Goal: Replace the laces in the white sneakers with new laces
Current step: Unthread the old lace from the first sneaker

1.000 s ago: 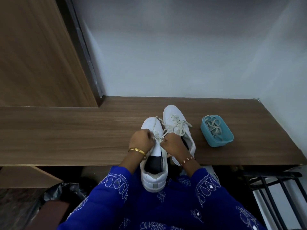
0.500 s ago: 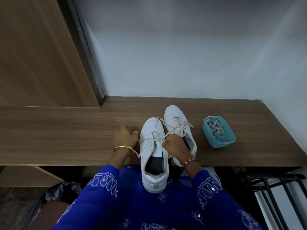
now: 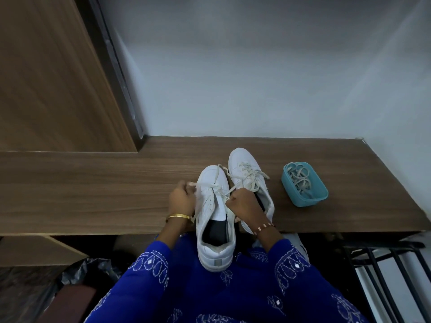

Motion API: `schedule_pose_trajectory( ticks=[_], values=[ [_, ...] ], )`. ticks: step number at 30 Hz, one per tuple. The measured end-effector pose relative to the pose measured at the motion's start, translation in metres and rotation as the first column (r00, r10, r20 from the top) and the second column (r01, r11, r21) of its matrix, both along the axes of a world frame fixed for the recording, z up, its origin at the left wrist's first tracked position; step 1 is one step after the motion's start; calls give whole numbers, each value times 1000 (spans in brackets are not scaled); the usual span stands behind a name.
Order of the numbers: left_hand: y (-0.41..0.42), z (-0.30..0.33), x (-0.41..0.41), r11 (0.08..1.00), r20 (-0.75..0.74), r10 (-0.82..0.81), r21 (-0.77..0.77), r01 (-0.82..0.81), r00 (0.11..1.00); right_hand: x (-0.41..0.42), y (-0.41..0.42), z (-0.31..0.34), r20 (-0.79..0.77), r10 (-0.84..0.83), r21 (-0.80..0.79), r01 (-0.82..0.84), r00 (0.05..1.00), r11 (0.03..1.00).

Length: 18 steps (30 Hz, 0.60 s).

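1. On the wooden shelf before you: two white sneakers side by side, toes pointing away from you.
2. Near sneaker: its heel overhangs the shelf edge toward your lap; the upper eyelets are bare and a cream lace is threaded across the lower ones.
3. Your left hand: beside that sneaker's left flank, fingers curled round one lace end.
4. Your right hand: at its right side, pinching the other lace end; your hands sit apart, one on each side of the shoe.
5. Far sneaker: fully laced, partly behind your right hand.
6. Teal tub: right of the sneakers, holding coiled laces.
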<state>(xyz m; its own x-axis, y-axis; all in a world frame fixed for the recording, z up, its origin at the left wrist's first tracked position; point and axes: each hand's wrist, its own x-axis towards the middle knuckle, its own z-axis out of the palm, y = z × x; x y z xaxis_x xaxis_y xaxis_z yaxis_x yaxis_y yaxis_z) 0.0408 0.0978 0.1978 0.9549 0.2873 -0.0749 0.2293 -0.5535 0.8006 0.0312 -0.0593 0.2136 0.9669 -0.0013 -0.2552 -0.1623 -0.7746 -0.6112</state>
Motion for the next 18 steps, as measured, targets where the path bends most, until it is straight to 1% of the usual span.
schedule_pose_trajectory(
  ticks=[1,2,3,6,8,9,11,13,15,18],
  values=[
    [6,0,1,998,10,66,-25,-65,998,1,-1,-1,0,-2,-7,2,1000,1000],
    [12,1,1,996,1,91,-10,-91,996,1,-1,-2,-2,-2,-12,2,1000,1000],
    [16,3,1,997,-29,78,32,-77,997,1,0,-3,-3,-5,-16,5,1000,1000],
    [21,2,1,991,-123,2,132,15,992,2,5,-2,0,22,-62,-22,1000,998],
    [16,-3,0,977,-116,-92,184,113,989,2,9,0,15,41,-113,-39,999,993],
    [11,-4,-2,969,-98,-142,189,158,985,2,11,0,28,43,-133,-39,999,990],
    [-4,0,-8,969,-95,-207,121,217,974,3,15,-2,37,48,-162,-41,998,986],
    [-16,5,-15,968,-92,-235,70,241,968,5,18,-3,28,64,-194,-57,998,979],
    [-21,5,-20,961,-64,-257,89,262,964,6,17,-2,17,70,-212,-65,997,975],
    [-20,2,-21,945,-67,-288,143,295,955,5,12,2,25,91,-230,-83,995,970]
  ],
)
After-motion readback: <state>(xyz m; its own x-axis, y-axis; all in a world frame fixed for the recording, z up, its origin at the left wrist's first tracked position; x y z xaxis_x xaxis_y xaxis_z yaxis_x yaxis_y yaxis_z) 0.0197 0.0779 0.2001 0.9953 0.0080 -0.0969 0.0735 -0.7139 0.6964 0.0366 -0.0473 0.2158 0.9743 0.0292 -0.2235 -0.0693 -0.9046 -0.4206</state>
